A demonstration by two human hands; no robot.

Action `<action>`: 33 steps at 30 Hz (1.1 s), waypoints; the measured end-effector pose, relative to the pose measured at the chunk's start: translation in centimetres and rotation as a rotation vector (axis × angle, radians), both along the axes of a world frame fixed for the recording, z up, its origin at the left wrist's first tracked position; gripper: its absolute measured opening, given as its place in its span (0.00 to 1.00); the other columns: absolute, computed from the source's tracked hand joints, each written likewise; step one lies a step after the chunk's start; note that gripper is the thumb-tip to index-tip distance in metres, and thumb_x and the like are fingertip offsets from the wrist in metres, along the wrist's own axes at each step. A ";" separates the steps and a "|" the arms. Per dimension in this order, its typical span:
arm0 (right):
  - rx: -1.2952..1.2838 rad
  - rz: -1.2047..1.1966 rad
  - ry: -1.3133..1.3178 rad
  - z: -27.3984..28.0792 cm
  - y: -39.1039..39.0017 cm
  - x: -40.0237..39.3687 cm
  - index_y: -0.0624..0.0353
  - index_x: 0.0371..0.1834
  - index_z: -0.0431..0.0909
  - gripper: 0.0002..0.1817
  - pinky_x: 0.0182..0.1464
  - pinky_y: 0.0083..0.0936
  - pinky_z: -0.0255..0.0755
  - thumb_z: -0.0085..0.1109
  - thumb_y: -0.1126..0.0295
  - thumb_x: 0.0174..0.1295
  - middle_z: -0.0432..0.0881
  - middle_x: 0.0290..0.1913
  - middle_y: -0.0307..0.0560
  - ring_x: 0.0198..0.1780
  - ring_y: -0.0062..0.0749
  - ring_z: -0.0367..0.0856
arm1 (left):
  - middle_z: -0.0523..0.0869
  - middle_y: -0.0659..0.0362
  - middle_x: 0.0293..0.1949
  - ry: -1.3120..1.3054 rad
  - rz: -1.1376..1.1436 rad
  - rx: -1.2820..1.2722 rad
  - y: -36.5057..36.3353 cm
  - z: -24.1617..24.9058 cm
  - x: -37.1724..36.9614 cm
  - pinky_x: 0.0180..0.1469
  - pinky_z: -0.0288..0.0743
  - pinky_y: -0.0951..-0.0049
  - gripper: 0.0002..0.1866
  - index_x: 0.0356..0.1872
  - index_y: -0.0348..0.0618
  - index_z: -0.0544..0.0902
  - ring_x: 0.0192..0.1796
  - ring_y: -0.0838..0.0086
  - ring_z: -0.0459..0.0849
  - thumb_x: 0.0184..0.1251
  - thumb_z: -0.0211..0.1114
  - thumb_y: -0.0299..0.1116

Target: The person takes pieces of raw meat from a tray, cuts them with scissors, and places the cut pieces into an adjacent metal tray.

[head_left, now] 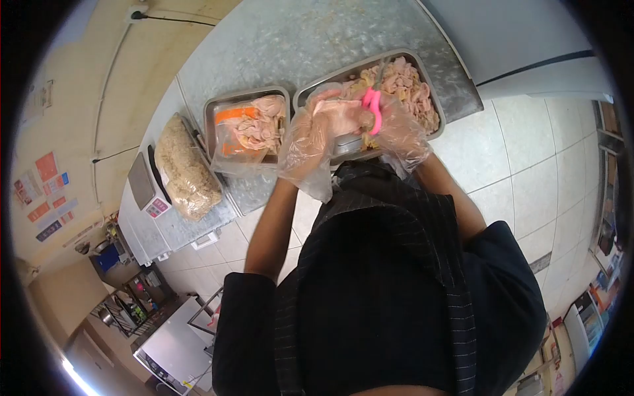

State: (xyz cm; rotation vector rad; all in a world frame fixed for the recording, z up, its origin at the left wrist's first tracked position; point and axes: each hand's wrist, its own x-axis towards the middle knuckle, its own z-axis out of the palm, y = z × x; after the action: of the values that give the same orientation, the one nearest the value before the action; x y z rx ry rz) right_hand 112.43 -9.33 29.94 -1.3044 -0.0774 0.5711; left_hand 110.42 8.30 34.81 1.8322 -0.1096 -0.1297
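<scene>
My left hand (309,138), in a loose clear plastic glove, is closed on a pale pink piece of raw chicken (340,116). In my right hand (399,129), gloved the same way, are scissors with pink handles (374,109); their blades point away from me. Both hands are over a metal tray (438,132) with many cut pieces of raw meat (404,82) along its far and right sides. To the left stands a smaller metal tray (207,119), holding more raw meat (264,125) and a clear bag with orange print (236,113).
Left of the trays, a large clear bag of beige, crumb-like stuff (185,168) lies beside a digital scale (153,188). The metal table (264,49) ends at a right edge near the tiled floor (528,152). A striped apron (389,191) hangs close below my hands.
</scene>
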 end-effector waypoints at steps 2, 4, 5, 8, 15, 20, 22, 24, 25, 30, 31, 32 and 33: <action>-0.039 -0.079 -0.118 0.4 -0.1 0.9 0.59 0.43 0.78 0.17 0.43 0.27 0.72 0.70 0.66 0.51 0.82 0.35 0.44 0.39 0.29 0.80 | 0.84 0.55 0.34 -0.112 0.053 0.319 1.4 -0.2 -0.7 0.42 0.73 0.72 0.17 0.51 0.35 0.76 0.37 0.72 0.80 0.73 0.47 0.37; -0.119 -0.097 -0.248 1.4 -0.6 1.1 0.59 0.42 0.78 0.17 0.43 0.27 0.72 0.69 0.66 0.51 0.82 0.34 0.45 0.38 0.29 0.79 | 0.81 0.58 0.29 -0.219 0.101 0.631 2.4 -0.3 -1.2 0.38 0.71 0.74 0.16 0.46 0.35 0.78 0.32 0.77 0.77 0.73 0.46 0.36; -0.208 -0.122 -0.377 1.8 -0.9 1.2 0.60 0.42 0.78 0.17 0.42 0.27 0.72 0.69 0.66 0.52 0.82 0.34 0.46 0.37 0.29 0.79 | 0.78 0.59 0.26 -0.244 0.147 0.632 2.6 0.1 -1.1 0.35 0.70 0.72 0.15 0.42 0.36 0.79 0.30 0.77 0.75 0.73 0.46 0.36; -0.285 -0.064 -0.417 3.7 -1.7 1.5 0.61 0.41 0.78 0.16 0.42 0.27 0.72 0.69 0.66 0.52 0.81 0.34 0.48 0.37 0.30 0.79 | 0.75 0.61 0.23 -0.163 0.234 0.544 2.2 1.5 -1.1 0.32 0.69 0.71 0.14 0.37 0.37 0.78 0.27 0.78 0.72 0.72 0.48 0.36; -0.402 0.262 -0.466 5.5 -1.1 3.6 0.60 0.35 0.79 0.18 0.36 0.33 0.72 0.58 0.53 0.61 0.81 0.25 0.48 0.29 0.37 0.80 | 0.81 0.59 0.30 -0.139 0.101 0.294 4.3 -2.2 -0.8 0.38 0.73 0.71 0.13 0.47 0.39 0.77 0.31 0.75 0.79 0.64 0.57 0.34; -0.764 0.369 -0.770 3.7 1.5 4.8 0.58 0.35 0.80 0.20 0.37 0.42 0.70 0.55 0.50 0.62 0.79 0.32 0.59 0.34 0.53 0.78 | 0.86 0.50 0.40 -0.066 0.063 0.565 4.4 -3.5 -0.9 0.47 0.76 0.64 0.20 0.50 0.40 0.78 0.42 0.62 0.85 0.56 0.62 0.34; -0.821 0.375 -0.677 3.2 1.5 5.8 0.59 0.34 0.79 0.21 0.37 0.42 0.70 0.55 0.49 0.62 0.79 0.33 0.60 0.34 0.54 0.78 | 0.86 0.47 0.43 -0.096 0.128 0.509 5.2 -4.7 -1.2 0.49 0.77 0.62 0.22 0.51 0.40 0.78 0.45 0.58 0.85 0.53 0.63 0.35; -0.915 0.350 -0.920 0.2 -0.1 6.8 0.60 0.38 0.78 0.20 0.37 0.42 0.70 0.56 0.51 0.61 0.80 0.32 0.61 0.33 0.55 0.78 | 0.85 0.49 0.45 0.144 0.151 0.501 5.3 -4.2 -1.5 0.49 0.77 0.66 0.21 0.54 0.38 0.77 0.47 0.62 0.85 0.58 0.61 0.33; -0.917 0.368 -0.929 -0.6 -1.1 6.7 0.60 0.38 0.78 0.20 0.37 0.42 0.70 0.56 0.51 0.61 0.80 0.32 0.61 0.33 0.55 0.78 | 0.85 0.49 0.45 0.147 0.167 0.490 5.3 -4.7 -1.5 0.49 0.77 0.66 0.21 0.54 0.38 0.77 0.47 0.62 0.85 0.58 0.61 0.33; -0.936 0.060 -0.794 -2.1 -8.3 6.7 0.62 0.42 0.77 0.20 0.40 0.39 0.72 0.61 0.55 0.59 0.81 0.33 0.58 0.36 0.54 0.80 | 0.84 0.43 0.43 -0.186 0.261 0.678 2.0 -11.5 0.6 0.46 0.77 0.60 0.24 0.55 0.36 0.74 0.44 0.52 0.84 0.62 0.61 0.40; -0.914 -0.015 -0.783 -2.7 -9.3 6.6 0.62 0.44 0.77 0.21 0.40 0.37 0.72 0.63 0.55 0.58 0.81 0.33 0.57 0.36 0.52 0.80 | 0.83 0.42 0.42 -0.082 0.179 0.707 0.3 -10.0 1.0 0.46 0.76 0.58 0.25 0.56 0.36 0.73 0.44 0.50 0.84 0.63 0.60 0.42; -0.977 -0.028 -0.703 -2.1 -9.4 6.1 0.63 0.45 0.77 0.21 0.40 0.34 0.72 0.64 0.56 0.59 0.82 0.33 0.54 0.35 0.46 0.80 | 0.82 0.41 0.42 0.029 0.101 0.734 -1.2 -8.4 1.5 0.46 0.76 0.56 0.26 0.57 0.37 0.72 0.44 0.47 0.83 0.65 0.59 0.44; -1.040 -0.043 -0.620 -1.5 -9.5 5.4 0.63 0.46 0.77 0.21 0.39 0.31 0.73 0.64 0.57 0.59 0.82 0.32 0.51 0.34 0.40 0.81 | 0.81 0.41 0.45 0.178 0.043 0.544 -2.2 -10.9 1.6 0.52 0.73 0.58 0.28 0.58 0.34 0.72 0.48 0.50 0.81 0.62 0.61 0.43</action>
State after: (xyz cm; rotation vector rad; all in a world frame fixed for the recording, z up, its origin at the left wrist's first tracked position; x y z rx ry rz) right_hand 117.84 -18.86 28.46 -2.4614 -0.2867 0.1131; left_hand 112.05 6.07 23.95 2.3518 0.1009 -0.3157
